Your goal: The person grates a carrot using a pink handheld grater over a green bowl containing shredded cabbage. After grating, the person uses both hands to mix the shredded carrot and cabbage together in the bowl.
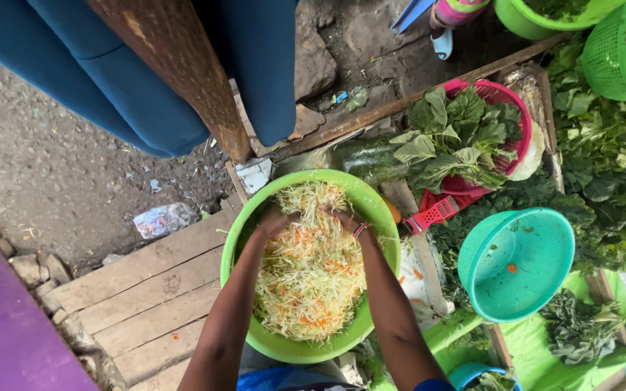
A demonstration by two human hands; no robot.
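Both hands, left point(273, 219) and right point(342, 217), dig curled into shredded cabbage point(311, 275) in a green bowl point(378, 210), mixing it by appearance.

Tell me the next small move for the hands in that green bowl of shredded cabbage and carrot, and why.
Probably draw both hands back through the pile, lifting and turning it. The left hand and right hand are dug into the shredded cabbage and carrot at the far rim of the green bowl, and the orange carrot bits look unevenly spread, clustered in patches.
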